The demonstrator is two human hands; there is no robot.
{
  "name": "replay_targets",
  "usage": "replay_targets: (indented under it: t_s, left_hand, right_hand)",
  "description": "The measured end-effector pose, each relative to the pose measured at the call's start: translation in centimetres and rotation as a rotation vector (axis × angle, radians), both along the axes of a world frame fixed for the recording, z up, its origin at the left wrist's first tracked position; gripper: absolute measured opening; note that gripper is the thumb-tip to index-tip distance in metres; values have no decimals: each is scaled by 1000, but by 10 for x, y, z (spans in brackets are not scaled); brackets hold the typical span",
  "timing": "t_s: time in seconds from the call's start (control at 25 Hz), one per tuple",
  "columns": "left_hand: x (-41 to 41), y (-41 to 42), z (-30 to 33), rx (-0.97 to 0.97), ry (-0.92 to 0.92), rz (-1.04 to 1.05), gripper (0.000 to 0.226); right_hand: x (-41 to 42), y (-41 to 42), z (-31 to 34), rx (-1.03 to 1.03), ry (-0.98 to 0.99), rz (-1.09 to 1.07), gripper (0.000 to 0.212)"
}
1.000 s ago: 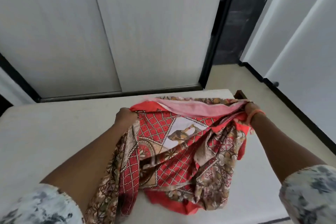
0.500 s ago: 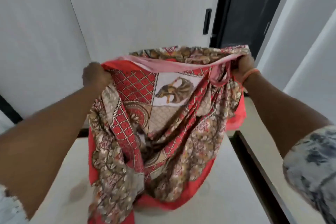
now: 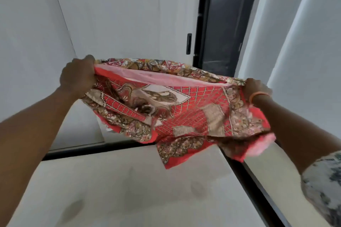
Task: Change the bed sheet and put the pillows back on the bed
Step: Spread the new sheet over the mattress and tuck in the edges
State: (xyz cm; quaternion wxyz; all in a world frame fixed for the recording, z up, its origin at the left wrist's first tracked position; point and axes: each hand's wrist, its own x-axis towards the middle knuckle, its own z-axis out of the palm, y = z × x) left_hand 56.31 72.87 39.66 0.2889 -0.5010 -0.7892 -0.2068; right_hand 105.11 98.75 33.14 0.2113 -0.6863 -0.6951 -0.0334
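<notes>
Aloft, both hands [image 3: 78, 77] [image 3: 255, 89] grip the sheet's [image 3: 184, 112] top edge.

A bedroom in a home — a bare mattress [image 3: 129, 190] fills the lower part of the view, its pale cover marked with a few faint stains. Behind it stand tall white wardrobe doors [image 3: 129, 14] with a slim black handle [image 3: 189, 43], and a dark doorway [image 3: 227, 24] opens beside them. A patterned red bed sheet [image 3: 184, 112] hangs above the mattress — household linen.
</notes>
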Motion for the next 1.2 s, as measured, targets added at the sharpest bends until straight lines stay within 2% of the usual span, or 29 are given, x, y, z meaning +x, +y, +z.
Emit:
replay_targets:
  t_s: [0.12, 0.24, 0.4, 0.52, 0.6, 0.76, 0.84, 0.92, 1.12, 1.2]
  left_hand:
    - [7, -49, -14, -69, 97, -76, 16]
    - [5, -126, -43, -219, 130, -162, 25]
    - [4, -240, -121, -322, 65, -269, 38]
    - [22, -315, -200, -522, -102, -236, 36]
    - [37, -356, -246, -651, -139, -229, 36]
    - [62, -414, -307, -735, -123, -326, 48]
    - [72, -438, -328, -796, -201, -259, 38]
    - [86, -461, -350, -836, -201, -218, 33]
    - [123, -509, -382, -914, -197, -219, 42]
    - [137, -526, -387, -934, -213, -240, 45]
  right_hand:
    - [9, -60, -31, -122, 191, -29, 22]
    - [21, -151, -70, -316, 296, -23, 21]
    - [35, -288, -130, -243, 343, -128, 15]
    - [50, -380, -175, -313, 421, -189, 8]
    - [68, -425, -208, -395, 364, -236, 6]
    - [100, -487, -264, -503, 145, -273, 24]
    - [113, -515, -288, -545, 41, -264, 31]
    - [128, -545, -311, -605, -23, -275, 37]
    - [164, -609, -346, -701, -186, -311, 60]
    - [173, -630, -359, -795, -199, -322, 58]
